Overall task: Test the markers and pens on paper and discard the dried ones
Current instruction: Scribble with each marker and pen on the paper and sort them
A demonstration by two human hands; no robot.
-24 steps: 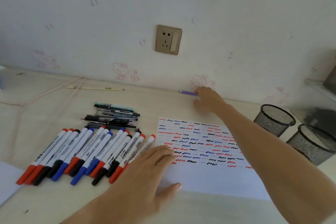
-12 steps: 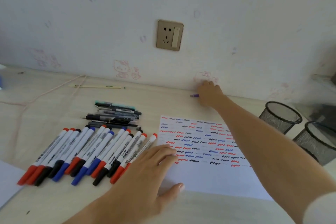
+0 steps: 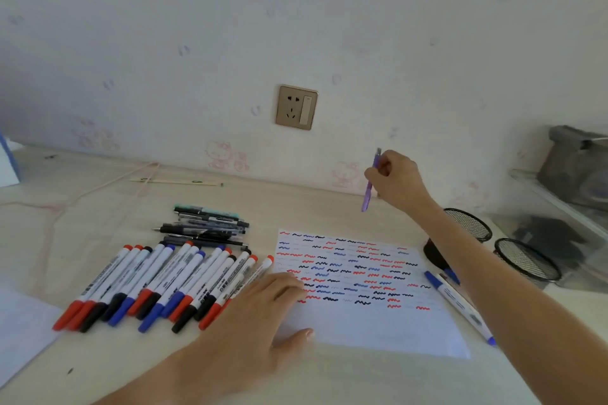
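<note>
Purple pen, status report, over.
Right hand grips slim purple pen, lifted off desk. Left hand flat on scribbled white paper. Path to paper unobstructed.

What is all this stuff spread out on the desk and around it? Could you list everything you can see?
whiteboard markers: about a dozen, white with red, blue or black caps, in a row left of the sheet
test sheet: one, white with red, blue and black squiggles, desk centre
dark pens: a small pile, behind the markers
blue markers: two, at the sheet's right edge
mesh cups: two, black, far right
wall socket: one, gold
pale stick: one, near the wall
purple pen: one, in the right hand
left hand: flat on the sheet
right hand: raised, gripping the pen
</note>
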